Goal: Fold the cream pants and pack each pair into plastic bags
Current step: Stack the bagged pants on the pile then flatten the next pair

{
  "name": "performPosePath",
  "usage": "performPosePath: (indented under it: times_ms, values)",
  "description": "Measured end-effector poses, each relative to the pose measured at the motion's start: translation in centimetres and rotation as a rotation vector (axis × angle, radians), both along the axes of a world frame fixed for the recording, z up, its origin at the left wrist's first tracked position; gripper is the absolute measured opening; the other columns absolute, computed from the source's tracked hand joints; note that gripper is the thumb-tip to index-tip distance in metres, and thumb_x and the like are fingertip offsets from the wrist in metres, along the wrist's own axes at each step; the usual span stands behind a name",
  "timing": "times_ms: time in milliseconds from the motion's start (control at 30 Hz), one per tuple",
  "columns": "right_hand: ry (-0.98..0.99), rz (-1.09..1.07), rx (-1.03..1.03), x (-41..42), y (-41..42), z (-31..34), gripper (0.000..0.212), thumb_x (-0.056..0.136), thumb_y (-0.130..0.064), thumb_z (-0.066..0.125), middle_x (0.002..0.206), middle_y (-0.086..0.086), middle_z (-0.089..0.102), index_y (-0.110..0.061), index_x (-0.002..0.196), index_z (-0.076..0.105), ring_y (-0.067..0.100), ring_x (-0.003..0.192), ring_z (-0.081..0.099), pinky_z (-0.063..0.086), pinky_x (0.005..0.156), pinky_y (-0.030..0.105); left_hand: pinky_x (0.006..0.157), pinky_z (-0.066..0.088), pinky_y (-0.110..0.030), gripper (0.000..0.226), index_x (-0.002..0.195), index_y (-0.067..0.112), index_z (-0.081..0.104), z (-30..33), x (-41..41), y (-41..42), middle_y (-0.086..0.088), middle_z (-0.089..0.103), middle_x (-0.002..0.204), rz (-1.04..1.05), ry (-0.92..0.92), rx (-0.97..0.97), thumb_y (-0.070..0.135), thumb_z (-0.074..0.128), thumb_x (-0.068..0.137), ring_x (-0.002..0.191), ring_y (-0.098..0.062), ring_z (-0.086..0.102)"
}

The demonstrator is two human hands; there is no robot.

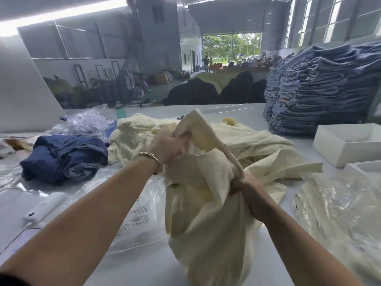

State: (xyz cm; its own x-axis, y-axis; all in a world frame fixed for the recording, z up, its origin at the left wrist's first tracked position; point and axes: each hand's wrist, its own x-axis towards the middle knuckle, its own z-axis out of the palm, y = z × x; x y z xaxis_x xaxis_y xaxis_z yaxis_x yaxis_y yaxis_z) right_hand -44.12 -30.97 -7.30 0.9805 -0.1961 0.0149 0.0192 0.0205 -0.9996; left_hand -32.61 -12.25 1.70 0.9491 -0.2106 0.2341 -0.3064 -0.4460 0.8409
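A pair of cream pants [206, 219] hangs bunched above the table in front of me. My left hand [169, 146] grips its upper edge, a bracelet on that wrist. Lower and to the right, my right hand [246, 187] grips another bunch of the same cloth. Behind lies a loose heap of more cream pants [257, 145]. A flat clear plastic bag [136, 221] with printed text lies under my left forearm. On the right sits a bagged cream pair [338, 205].
Dark blue garments [66, 156] are heaped at the left, crumpled clear plastic [86, 120] behind them. A tall stack of folded blue jeans [321, 87] stands at the back right, next to white boxes [346, 141]. A white tool [44, 209] lies at the near left.
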Motion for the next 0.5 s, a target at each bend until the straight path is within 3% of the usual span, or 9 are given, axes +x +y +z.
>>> performPosePath:
  times_ms: [33,67,133,167,233,300,400,433,500]
  values:
    - [0.061,0.016,0.027,-0.3,-0.4,0.0,0.028,0.043,-0.007,0.051,0.066,0.009,0.057,-0.001,0.068,0.064,0.024,0.067,0.052,0.043,0.062,0.031,0.068,0.046,-0.030,0.035,0.073,0.015,0.065,-1.1,0.0,0.6,-0.006,0.064,0.071,-0.013,-0.059,0.169,0.036,0.047,0.095,0.076,-0.024,0.060]
    - [0.123,0.054,0.031,-0.8,-0.7,0.2,0.027,0.041,-0.007,0.050,0.067,0.010,0.053,-0.001,0.065,0.060,0.024,0.066,0.049,0.041,0.060,0.029,0.075,0.046,-0.035,0.043,0.086,0.013,0.068,-2.1,-0.4,0.8,-0.013,0.066,0.082,-0.028,-0.071,0.362,0.031,0.031,0.098,0.087,-0.027,0.062]
    - [0.237,0.163,-0.026,-1.6,-1.8,1.0,0.031,0.040,-0.006,0.048,0.069,0.012,0.048,0.002,0.070,0.055,0.024,0.061,0.048,0.041,0.055,0.025,0.092,0.044,-0.041,0.049,0.133,0.010,0.050,-3.8,-1.0,1.1,-0.017,0.062,0.119,-0.046,0.075,0.483,0.021,0.014,0.102,0.109,-0.032,0.059]
    - [0.265,0.198,-0.066,-1.9,-2.5,1.8,0.029,0.040,-0.005,0.047,0.067,0.012,0.050,0.003,0.067,0.055,0.022,0.057,0.050,0.042,0.052,0.022,0.096,0.044,-0.040,0.043,0.142,0.008,0.040,-4.1,-1.7,0.8,-0.014,0.059,0.125,-0.031,0.190,0.413,0.017,0.021,0.104,0.113,-0.032,0.058]
    - [0.242,0.176,-0.108,-2.1,-4.5,4.2,0.024,0.037,-0.003,0.047,0.063,0.012,0.054,-0.002,0.058,0.060,0.020,0.051,0.054,0.045,0.048,0.022,0.100,0.046,-0.042,0.040,0.135,0.001,0.050,-3.8,-2.8,0.5,-0.010,0.064,0.117,-0.124,0.500,-0.093,0.022,0.046,0.101,0.111,-0.030,0.061]
    - [0.173,0.131,-0.085,-1.8,-6.4,7.4,0.033,0.034,-0.001,0.050,0.063,0.015,0.057,-0.007,0.062,0.068,0.023,0.049,0.057,0.047,0.046,0.025,0.098,0.050,-0.042,0.036,0.117,0.005,0.067,-2.7,-4.0,0.7,-0.007,0.069,0.108,-0.434,0.558,-0.435,0.032,0.059,0.094,0.102,-0.022,0.065]
    - [0.184,0.172,0.018,-1.5,-7.6,11.4,0.050,0.028,-0.008,0.066,0.066,0.022,0.064,-0.004,0.077,0.073,0.031,0.054,0.064,0.055,0.055,0.034,0.084,0.057,-0.034,0.032,0.107,0.009,0.073,0.3,-5.1,1.2,-0.007,0.073,0.098,-0.707,0.604,-0.669,0.032,0.061,0.089,0.089,-0.019,0.069]
    - [0.217,0.141,-0.090,-1.0,-7.6,12.0,0.046,0.034,-0.010,0.069,0.069,0.023,0.064,0.000,0.078,0.071,0.032,0.058,0.063,0.055,0.058,0.033,0.083,0.057,-0.035,0.031,0.107,0.006,0.072,1.2,-5.0,1.4,-0.008,0.073,0.097,-0.746,0.617,-0.728,0.028,0.060,0.088,0.088,-0.020,0.070]
    - [0.177,-0.052,-0.608,0.3,-7.2,12.4,0.019,0.059,0.001,0.059,0.074,0.018,0.060,-0.003,0.076,0.066,0.028,0.071,0.058,0.045,0.065,0.032,0.074,0.058,-0.034,0.023,0.104,0.004,0.070,1.8,-4.0,1.8,-0.007,0.073,0.088,-0.693,0.574,-0.735,0.017,0.055,0.091,0.079,-0.019,0.070]
